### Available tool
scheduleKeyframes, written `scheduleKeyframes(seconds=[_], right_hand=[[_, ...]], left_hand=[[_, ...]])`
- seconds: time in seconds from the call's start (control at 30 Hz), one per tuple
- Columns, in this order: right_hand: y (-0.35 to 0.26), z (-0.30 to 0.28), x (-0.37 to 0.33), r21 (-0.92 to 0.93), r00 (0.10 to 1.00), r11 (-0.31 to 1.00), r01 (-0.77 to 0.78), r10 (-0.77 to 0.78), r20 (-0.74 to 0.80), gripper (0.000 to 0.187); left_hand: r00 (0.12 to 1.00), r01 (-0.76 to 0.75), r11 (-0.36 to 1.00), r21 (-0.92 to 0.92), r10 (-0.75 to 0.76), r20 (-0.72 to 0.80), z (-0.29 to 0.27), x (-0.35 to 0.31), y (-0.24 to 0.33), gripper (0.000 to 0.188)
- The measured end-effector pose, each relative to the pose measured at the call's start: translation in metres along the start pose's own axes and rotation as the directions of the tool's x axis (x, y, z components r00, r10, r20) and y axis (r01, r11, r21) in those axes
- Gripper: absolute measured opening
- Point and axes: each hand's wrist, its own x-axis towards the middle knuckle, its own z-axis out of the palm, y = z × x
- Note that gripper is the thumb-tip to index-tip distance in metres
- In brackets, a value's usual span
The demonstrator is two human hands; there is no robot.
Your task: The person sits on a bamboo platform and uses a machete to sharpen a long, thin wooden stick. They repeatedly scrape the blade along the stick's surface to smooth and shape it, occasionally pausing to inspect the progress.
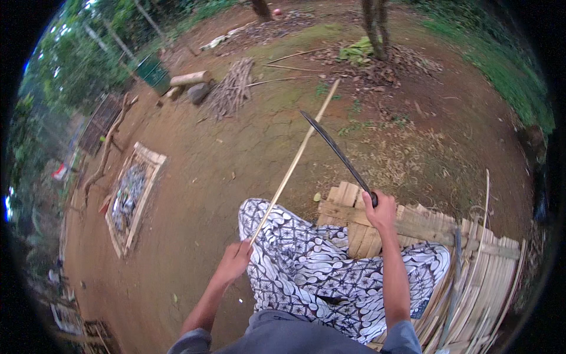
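My left hand (236, 259) is closed round the lower end of a long pale bamboo strip (290, 170), beside my left knee. The strip slants up and away to the right. In my right hand (382, 210) is the dark handle of a machete (343, 154), its long curved blade pointing up and to the left. Near its tip the blade crosses the strip in the view; whether they touch I cannot tell. Patterned black-and-white cloth (318, 271) covers my legs, which are spread over a slatted bamboo platform (430, 221).
Long thin strips and a dark rod (455, 277) lie on the platform at my right. A wood-framed bed of stones (131, 192) is on the ground to the left. Farther off are a stick pile (234, 88), a log (190, 78), a green bin (153, 74) and a tree trunk (375, 29).
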Motion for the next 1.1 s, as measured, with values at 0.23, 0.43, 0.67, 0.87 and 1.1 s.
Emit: scheduleKeyframes(seconds=[0.23,0.43,0.67,0.87,1.1], right_hand=[[0.016,0.010,-0.005,-0.032,0.997,0.996,0.083,-0.083,0.003,0.041],[0.002,0.010,-0.005,0.115,0.992,0.992,0.055,-0.067,0.107,0.037],[0.013,0.024,-0.009,0.159,0.986,0.974,0.162,-0.166,0.012,0.037],[0.022,0.028,-0.009,0.120,0.986,0.987,0.109,-0.123,0.116,0.037],[0.033,0.030,-0.010,0.151,0.988,0.981,0.118,-0.131,0.080,0.035]], left_hand=[[0.958,-0.180,0.972,0.152,0.208,-0.197,-0.015,0.012,0.018,0.046],[0.938,-0.182,0.980,0.084,0.199,-0.283,-0.013,0.004,0.002,0.041],[0.930,-0.220,0.975,0.041,0.222,-0.294,-0.009,0.005,-0.005,0.029],[0.918,-0.244,0.969,0.030,0.241,-0.314,-0.002,0.006,-0.009,0.025],[0.885,-0.100,0.874,0.476,0.296,-0.358,-0.037,0.007,-0.010,0.026]])
